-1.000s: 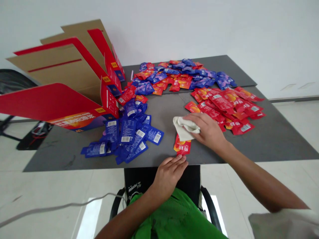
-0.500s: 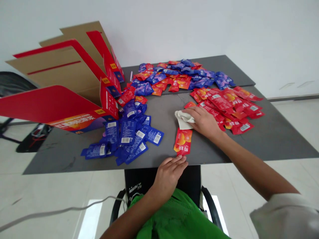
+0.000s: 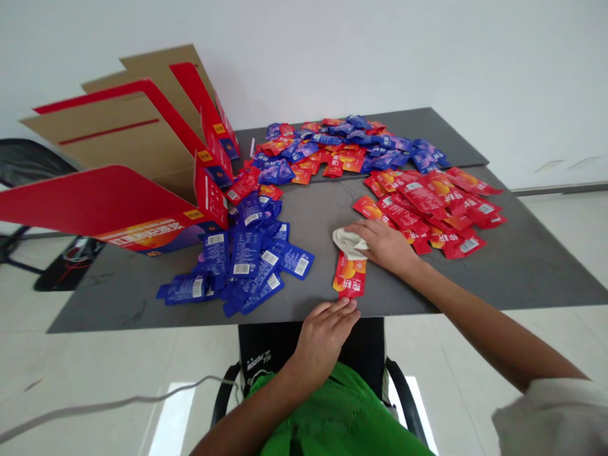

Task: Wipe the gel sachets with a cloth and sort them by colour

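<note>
A red pouch (image 3: 350, 277) with orange fruit printed on it lies lengthwise near the front edge of the table. At its near end rests my left hand (image 3: 325, 329), fingers stretched out and fingertips touching the pouch. My right hand (image 3: 387, 246) is closed on a folded white cloth (image 3: 349, 242), which is pressed on the far end of the pouch and covers it. To the right of that hand is a heap of red pouches (image 3: 422, 193). Left of the single pouch lies a pile of blue pouches (image 3: 246, 253), several with white barcodes showing.
Two open red cartons (image 3: 156, 215) with raised flaps stand on the left of the grey table (image 3: 313, 209). Mixed red and blue pouches (image 3: 332, 144) spread along the back. A chair armrest (image 3: 406, 399) and a grey cable (image 3: 142, 399) are below.
My right hand has drawn the cloth a little nearer to me along the red pouch, covering more of it. My left hand stays at the pouch's near end.
</note>
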The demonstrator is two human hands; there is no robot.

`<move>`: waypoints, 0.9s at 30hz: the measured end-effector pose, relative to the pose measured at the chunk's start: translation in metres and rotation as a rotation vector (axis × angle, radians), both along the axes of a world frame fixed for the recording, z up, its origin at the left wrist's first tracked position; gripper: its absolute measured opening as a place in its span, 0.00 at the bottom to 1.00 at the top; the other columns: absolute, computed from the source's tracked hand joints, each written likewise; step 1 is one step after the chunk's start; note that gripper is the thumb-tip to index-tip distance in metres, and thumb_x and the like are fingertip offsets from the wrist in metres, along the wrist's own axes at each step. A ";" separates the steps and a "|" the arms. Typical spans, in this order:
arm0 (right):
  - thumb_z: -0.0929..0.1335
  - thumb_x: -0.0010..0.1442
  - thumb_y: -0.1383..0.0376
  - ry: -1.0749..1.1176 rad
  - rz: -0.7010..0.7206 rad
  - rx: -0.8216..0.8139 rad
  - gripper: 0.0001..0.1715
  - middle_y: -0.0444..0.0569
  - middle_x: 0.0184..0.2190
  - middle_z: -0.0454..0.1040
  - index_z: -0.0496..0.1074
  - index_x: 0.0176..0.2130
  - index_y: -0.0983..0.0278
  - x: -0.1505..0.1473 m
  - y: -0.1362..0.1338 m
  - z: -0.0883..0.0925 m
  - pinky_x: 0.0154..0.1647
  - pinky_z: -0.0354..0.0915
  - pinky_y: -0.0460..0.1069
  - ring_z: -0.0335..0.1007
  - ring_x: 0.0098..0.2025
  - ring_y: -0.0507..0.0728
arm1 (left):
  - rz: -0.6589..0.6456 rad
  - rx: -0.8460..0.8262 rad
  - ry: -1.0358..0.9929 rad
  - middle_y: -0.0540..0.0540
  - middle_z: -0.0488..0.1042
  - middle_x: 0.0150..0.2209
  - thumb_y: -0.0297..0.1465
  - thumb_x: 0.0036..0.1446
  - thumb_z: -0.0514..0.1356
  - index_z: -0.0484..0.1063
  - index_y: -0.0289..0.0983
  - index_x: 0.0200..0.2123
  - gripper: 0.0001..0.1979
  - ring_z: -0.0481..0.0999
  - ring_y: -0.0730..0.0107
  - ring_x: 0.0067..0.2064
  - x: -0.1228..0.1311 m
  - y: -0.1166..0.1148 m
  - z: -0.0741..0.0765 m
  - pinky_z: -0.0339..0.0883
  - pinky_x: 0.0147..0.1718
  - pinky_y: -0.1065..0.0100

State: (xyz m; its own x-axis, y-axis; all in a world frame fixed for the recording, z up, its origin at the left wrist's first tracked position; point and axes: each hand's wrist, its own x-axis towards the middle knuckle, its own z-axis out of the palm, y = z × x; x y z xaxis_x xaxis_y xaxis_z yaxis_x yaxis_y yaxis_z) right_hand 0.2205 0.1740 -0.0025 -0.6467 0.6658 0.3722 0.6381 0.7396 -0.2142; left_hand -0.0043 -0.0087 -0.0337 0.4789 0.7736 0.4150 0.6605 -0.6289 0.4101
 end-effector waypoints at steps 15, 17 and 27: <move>0.73 0.67 0.49 0.553 -0.583 0.048 0.22 0.57 0.49 0.84 0.81 0.55 0.57 0.046 -0.065 0.003 0.54 0.76 0.64 0.82 0.50 0.70 | 0.398 -0.103 0.241 0.34 0.75 0.61 0.49 0.70 0.65 0.66 0.32 0.69 0.35 0.76 0.49 0.57 0.044 0.036 0.028 0.76 0.51 0.53; 0.73 0.67 0.48 0.583 -0.604 0.008 0.23 0.58 0.50 0.84 0.81 0.55 0.58 0.048 -0.067 -0.003 0.53 0.76 0.63 0.82 0.49 0.70 | 0.441 -0.141 0.286 0.33 0.75 0.59 0.53 0.68 0.65 0.67 0.30 0.69 0.39 0.77 0.50 0.55 0.049 0.041 0.034 0.76 0.51 0.53; 0.72 0.67 0.43 0.609 -0.632 -0.094 0.30 0.58 0.50 0.83 0.81 0.55 0.62 0.052 -0.067 -0.008 0.54 0.73 0.60 0.80 0.51 0.68 | 0.418 -0.503 0.448 0.34 0.82 0.47 0.33 0.71 0.61 0.81 0.30 0.51 0.14 0.84 0.52 0.46 0.060 0.068 0.098 0.79 0.40 0.60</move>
